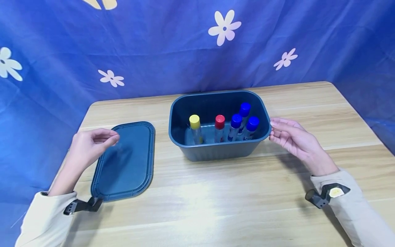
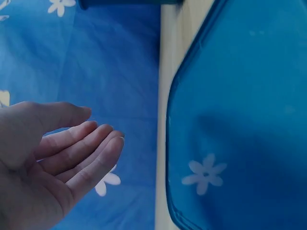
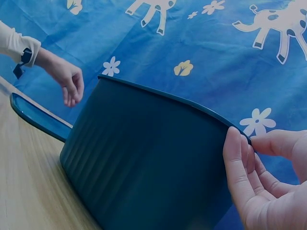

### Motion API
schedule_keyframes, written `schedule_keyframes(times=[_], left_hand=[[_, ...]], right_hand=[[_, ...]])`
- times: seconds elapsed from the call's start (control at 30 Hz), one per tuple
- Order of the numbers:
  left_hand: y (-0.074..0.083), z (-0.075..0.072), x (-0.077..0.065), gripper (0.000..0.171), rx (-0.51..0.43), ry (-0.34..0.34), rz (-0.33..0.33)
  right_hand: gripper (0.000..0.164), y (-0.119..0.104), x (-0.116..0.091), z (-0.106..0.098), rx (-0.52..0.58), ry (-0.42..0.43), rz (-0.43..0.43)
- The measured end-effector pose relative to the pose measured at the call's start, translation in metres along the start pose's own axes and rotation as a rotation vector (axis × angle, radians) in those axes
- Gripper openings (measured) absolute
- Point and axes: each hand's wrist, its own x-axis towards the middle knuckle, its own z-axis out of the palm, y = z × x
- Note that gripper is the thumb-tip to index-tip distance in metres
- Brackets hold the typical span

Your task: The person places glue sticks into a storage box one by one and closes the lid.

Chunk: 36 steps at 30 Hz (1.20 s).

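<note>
A dark blue-green plastic bin stands near the back of the table. Upright in it are clear tubes: one with a yellow cap, one with a red cap and three with blue caps. My right hand pinches the bin's right end at the rim, thumb on one side and fingertips on the other. To the left, a matching flat lid lies on the table. Over its left side hovers my left hand, fingers loosely bent and holding nothing.
The pale wood table has rounded back corners. Close behind it hangs a blue cloth with white flowers, which also covers the sides. A strapped camera sits on the right wrist, another on the left.
</note>
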Motion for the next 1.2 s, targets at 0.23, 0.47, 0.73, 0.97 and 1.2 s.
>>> schedule_keyframes(times=[0.23,0.47,0.73,0.97,1.2], left_hand=[[-0.019,0.001,-0.009,0.026,0.024,0.011,-0.031],[-0.043,0.002,-0.022,0.027,0.011,0.057,-0.091],[-0.072,-0.002,-0.037,0.031,0.165,-0.002,-0.198],[-0.078,-0.003,-0.043,0.030,0.213,-0.021,-0.213],[-0.068,-0.002,-0.045,0.039,0.113,-0.112,-0.215]], right_hand=[[0.024,-0.001,-0.001,0.001,0.006,0.031,0.007],[0.025,0.001,-0.001,0.001,0.010,0.021,0.006],[0.025,0.000,0.000,0.001,0.016,0.020,0.007],[0.025,0.000,0.000,0.001,0.020,0.012,0.009],[0.025,0.000,0.000,0.002,0.018,0.009,0.012]])
